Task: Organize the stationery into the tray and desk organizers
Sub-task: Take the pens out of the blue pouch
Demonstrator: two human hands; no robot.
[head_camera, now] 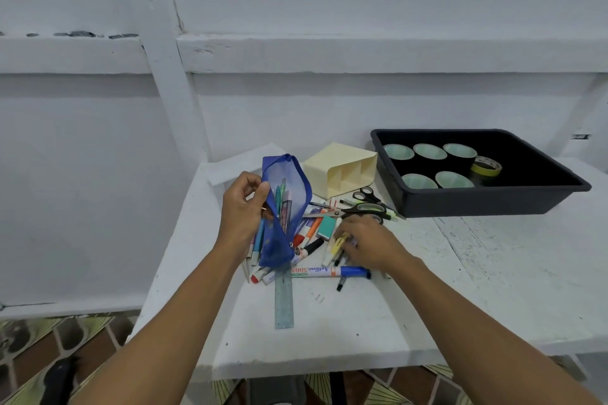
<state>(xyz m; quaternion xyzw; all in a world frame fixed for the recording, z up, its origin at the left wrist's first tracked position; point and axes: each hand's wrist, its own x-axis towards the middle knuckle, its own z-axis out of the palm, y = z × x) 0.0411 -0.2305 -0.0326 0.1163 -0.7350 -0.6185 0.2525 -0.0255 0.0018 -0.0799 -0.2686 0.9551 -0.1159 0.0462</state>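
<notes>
Ruler (284, 301): along 12–6 o'clock.
Left hand (245, 207): pinches pouch (286, 194), 9 o'clock side.
Right hand (365, 245): curls round yellow pen (340, 242), axis 1–7 o'clock.
Tray (477, 207): 2 o'clock from right hand, nearer it.

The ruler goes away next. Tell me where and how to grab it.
Probably the near end of the ruler, coming from the front edge of the table. It lies flat, pointing toward the person, and that end is bare, while the far end is tucked under the blue-capped marker.

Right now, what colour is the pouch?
Blue, see-through mesh pouch, gripped by left hand; head view.
</notes>
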